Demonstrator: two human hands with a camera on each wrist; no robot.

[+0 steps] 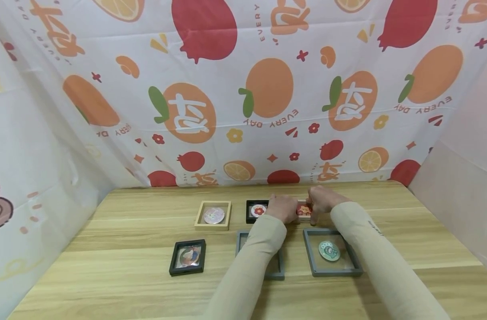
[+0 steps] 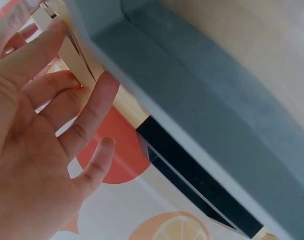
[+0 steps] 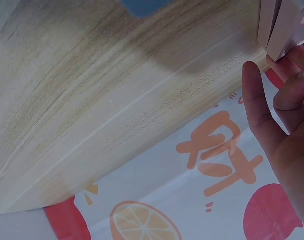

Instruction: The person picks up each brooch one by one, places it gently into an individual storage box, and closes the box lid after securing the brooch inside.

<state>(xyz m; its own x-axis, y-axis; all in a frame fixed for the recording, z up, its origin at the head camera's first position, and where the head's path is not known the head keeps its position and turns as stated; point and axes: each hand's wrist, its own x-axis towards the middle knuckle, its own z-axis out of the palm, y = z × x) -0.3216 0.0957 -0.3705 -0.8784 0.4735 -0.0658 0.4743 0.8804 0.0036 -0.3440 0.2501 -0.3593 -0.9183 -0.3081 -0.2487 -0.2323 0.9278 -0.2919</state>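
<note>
In the head view a small pale display frame (image 1: pixel 304 218) with a red, flower-patterned badge stands between my two hands at the back of the table. My left hand (image 1: pixel 282 208) pinches its left side; in the left wrist view the thumb and fingers of that hand (image 2: pixel 47 135) meet the pale frame's edge (image 2: pixel 74 50), where a narrow slit runs between two layers. On the right side, my right hand (image 1: pixel 325 199) holds the same frame. The right wrist view shows the slit at the frame's corner (image 3: pixel 277 30), with curled fingers of the right hand (image 3: pixel 287 115) against it.
Left of the hands lie a black frame (image 1: pixel 249 218) with a red-flower badge and a light wooden frame (image 1: pixel 212 227). Nearer are a small black frame (image 1: pixel 203 255), a grey frame (image 1: pixel 281 266) partly under my left forearm, and another grey frame (image 1: pixel 313 262). A printed cloth (image 1: pixel 235 146) hangs behind.
</note>
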